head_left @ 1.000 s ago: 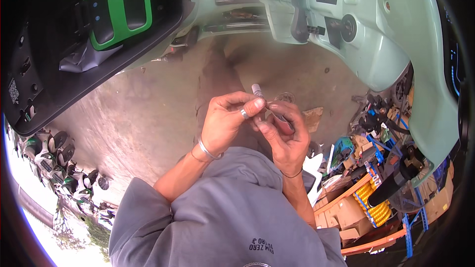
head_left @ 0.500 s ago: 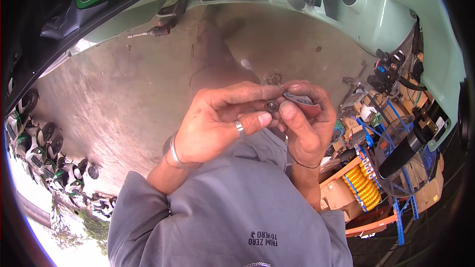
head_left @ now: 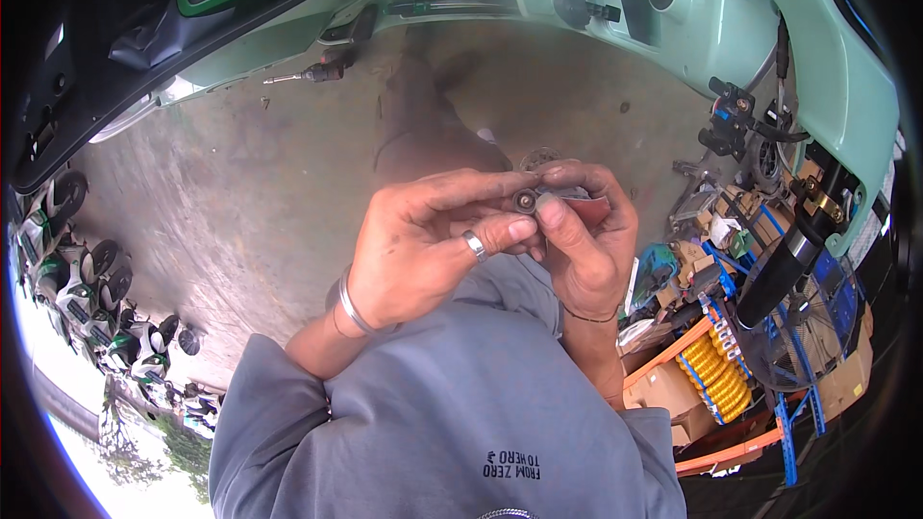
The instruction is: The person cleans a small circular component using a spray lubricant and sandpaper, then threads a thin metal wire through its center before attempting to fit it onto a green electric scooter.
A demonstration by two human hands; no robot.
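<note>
In the head view both of my hands meet at the centre, their fingers closed round a small cylindrical metal part (head_left: pixel 525 201), seen end-on. My left hand (head_left: pixel 423 250), with a silver ring and bracelet, grips it with thumb and fingers. My right hand (head_left: pixel 591 240) has its thumb against the same part and also holds a curled reddish sheet (head_left: pixel 586 210), like abrasive paper, under its fingers. The fingertips behind the part are partly hidden.
Mint-green scooter bodywork (head_left: pixel 836 77) and a black panel with green trim (head_left: pixel 115 67) surround me. A tool with a metal shaft (head_left: pixel 322 71) is at upper left. Parked scooters (head_left: pixel 82 279) line the left; shelves with cartons, yellow coils (head_left: pixel 716 375) and a mesh fan (head_left: pixel 798 356) are right.
Since a second ago my hands have spread slightly wider, and the small part has tilted from standing upward to end-on between my thumbs. My head view has shifted, showing less of the upper bodywork.
</note>
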